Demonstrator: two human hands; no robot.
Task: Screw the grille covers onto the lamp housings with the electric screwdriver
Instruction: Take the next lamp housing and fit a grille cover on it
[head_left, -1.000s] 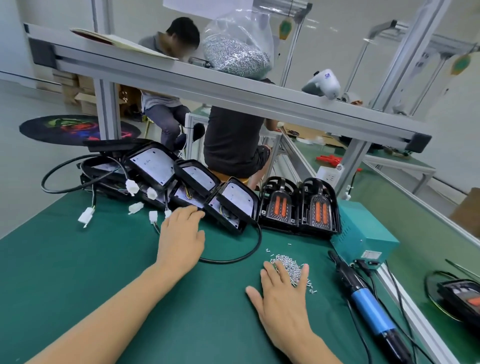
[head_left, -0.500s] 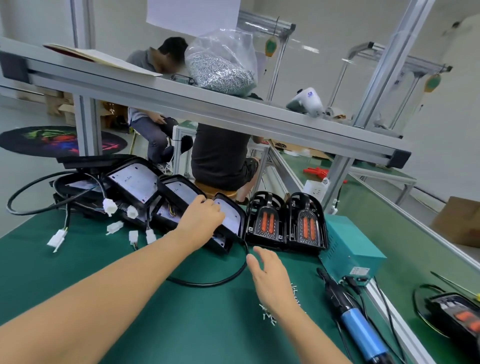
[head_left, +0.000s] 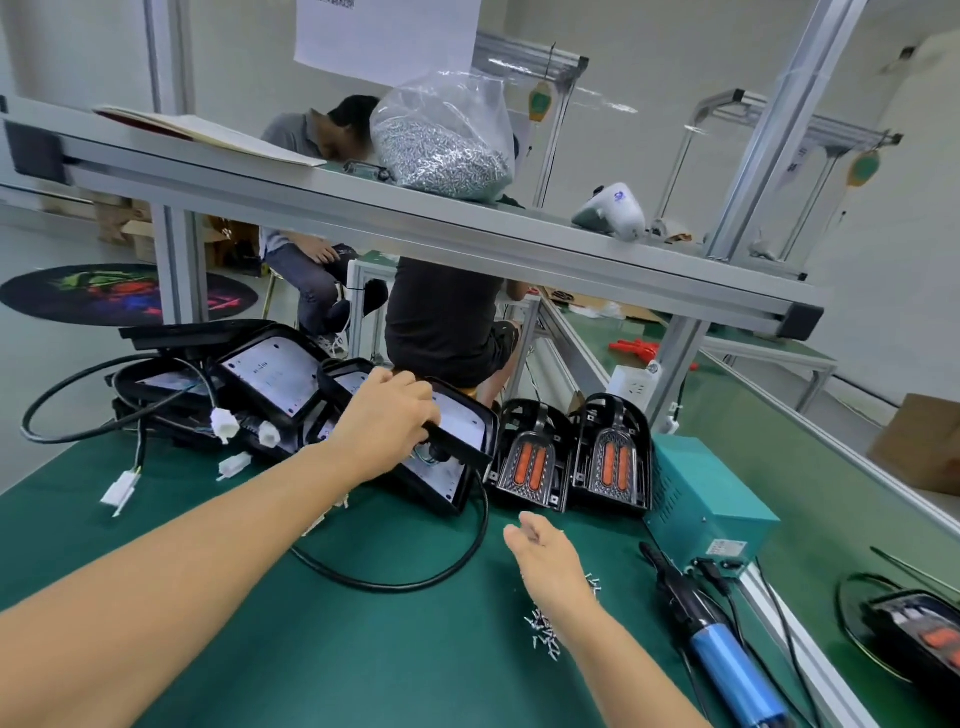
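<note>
One housing gripped, nothing yet screwed.
Left hand (head_left: 387, 423) fingers were curled over the lamp housing (head_left: 457, 457) rim at the row's end; the right hand (head_left: 545, 558) hung open above loose screws (head_left: 543, 631). Its trailing cable (head_left: 415, 579) could be snagged, scattering them; the electric screwdriver (head_left: 717, 629) lay untouched nearby.

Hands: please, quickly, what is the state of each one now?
Left hand: closed, gripping the edge of a black lamp housing.
Right hand: open, holding nothing, above the green table near the loose screws.
</note>
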